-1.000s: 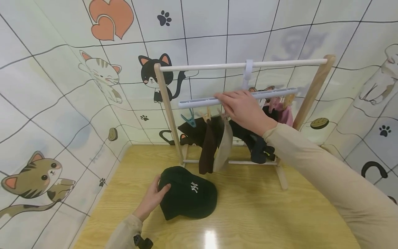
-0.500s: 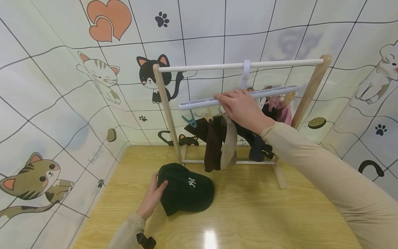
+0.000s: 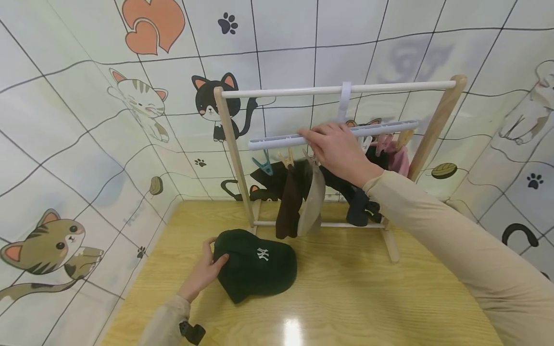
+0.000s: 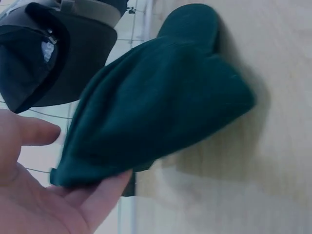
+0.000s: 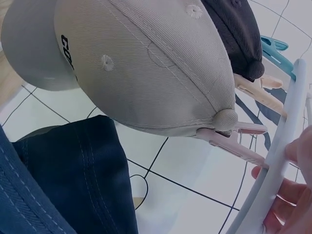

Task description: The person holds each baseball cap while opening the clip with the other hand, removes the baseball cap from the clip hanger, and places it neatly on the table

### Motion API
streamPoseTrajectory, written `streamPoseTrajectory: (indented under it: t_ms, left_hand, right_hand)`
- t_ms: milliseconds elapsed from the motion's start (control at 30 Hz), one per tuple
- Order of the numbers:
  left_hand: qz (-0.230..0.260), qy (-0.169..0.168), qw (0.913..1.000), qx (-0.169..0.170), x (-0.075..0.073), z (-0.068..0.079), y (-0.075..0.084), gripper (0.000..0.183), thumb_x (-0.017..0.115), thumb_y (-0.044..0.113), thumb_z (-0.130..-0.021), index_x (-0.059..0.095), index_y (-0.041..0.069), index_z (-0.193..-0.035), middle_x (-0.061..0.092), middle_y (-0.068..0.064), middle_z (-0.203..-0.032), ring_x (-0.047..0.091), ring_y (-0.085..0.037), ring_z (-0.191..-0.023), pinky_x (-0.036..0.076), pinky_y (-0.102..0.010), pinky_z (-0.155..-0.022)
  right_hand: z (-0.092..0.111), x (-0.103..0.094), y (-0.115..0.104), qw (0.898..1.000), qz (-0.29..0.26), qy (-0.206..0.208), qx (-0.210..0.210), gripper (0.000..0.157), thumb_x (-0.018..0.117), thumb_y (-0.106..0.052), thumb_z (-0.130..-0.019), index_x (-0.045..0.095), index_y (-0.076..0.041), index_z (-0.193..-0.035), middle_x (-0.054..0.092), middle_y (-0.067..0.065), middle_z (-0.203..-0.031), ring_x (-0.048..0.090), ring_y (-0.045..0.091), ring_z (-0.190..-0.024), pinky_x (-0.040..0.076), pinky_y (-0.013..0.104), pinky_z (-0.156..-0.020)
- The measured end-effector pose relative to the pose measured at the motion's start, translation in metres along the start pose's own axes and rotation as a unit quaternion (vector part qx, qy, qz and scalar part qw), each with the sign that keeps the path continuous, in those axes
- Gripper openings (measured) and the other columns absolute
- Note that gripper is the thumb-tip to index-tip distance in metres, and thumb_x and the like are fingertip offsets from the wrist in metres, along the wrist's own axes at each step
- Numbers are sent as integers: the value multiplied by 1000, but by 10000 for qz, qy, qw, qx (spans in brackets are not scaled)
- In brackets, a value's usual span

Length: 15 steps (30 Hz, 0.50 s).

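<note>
A dark green baseball cap (image 3: 270, 276) with a white NY logo is low over the tabletop, brim to the right. My left hand (image 3: 201, 271) holds its left side, thumb in front and fingers behind; in the left wrist view these fingers (image 4: 105, 197) lie under its edge. My right hand (image 3: 339, 151) grips the middle of a pale lavender clip hanger (image 3: 274, 142). Below the bar hang a dark brown cap (image 3: 289, 209) and a beige cap (image 3: 312, 206), seen large in the right wrist view, where a pink clothespin (image 5: 234, 147) clips the beige one. A teal clothespin (image 3: 264, 166) hangs at the left end.
The hanger's hook (image 3: 344, 101) is over the white top rod (image 3: 285, 92) of a wooden-legged rack (image 3: 233, 154). Dark caps (image 3: 357, 206) and a pink item (image 3: 398, 158) hang on the right. Cat-patterned walls (image 3: 285, 29) stand behind the wooden table (image 3: 346, 288).
My left hand and the green cap have shifted slightly left. The hanging brown and beige caps swung right, then back left. My right hand stays on the hanger.
</note>
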<state>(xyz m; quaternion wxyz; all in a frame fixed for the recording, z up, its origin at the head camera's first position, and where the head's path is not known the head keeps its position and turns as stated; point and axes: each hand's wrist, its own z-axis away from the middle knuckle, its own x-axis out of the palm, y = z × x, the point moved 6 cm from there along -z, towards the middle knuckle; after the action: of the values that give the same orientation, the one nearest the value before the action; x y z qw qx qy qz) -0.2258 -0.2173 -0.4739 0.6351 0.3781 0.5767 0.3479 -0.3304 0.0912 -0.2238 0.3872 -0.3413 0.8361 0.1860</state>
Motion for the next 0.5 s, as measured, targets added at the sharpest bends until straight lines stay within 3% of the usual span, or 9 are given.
streamPoseTrajectory:
  t_ms: [133,333,500]
  left_hand:
    - [-676,214,9971,290,-8,-6,10,56,53,9,-98,19,0,-141,51,-32,-120,60,-35,-90,49,-46,-76]
    - [-1695,444,9809,849,-10,-15,28,57,57,6,-95,26,-9,-141,35,-39,-138,40,-50,-124,36,-59,-97]
    - [-2197,632,9647,1308,-3,-25,48,52,62,8,-92,38,-10,-135,45,-34,-132,44,-46,-123,36,-56,-98]
  right_hand:
    - [1,0,2,9999,-56,4,136,33,57,-14,-98,61,-10,-130,66,13,-105,57,34,-101,39,51,-88]
    - [1,1,3,9994,-243,1,235,32,55,-15,-99,61,-11,-130,65,13,-109,55,34,-105,37,51,-91]
    - [1,1,3,9993,-293,70,218,32,55,-15,-99,62,-10,-130,65,14,-109,54,34,-105,37,51,-91]
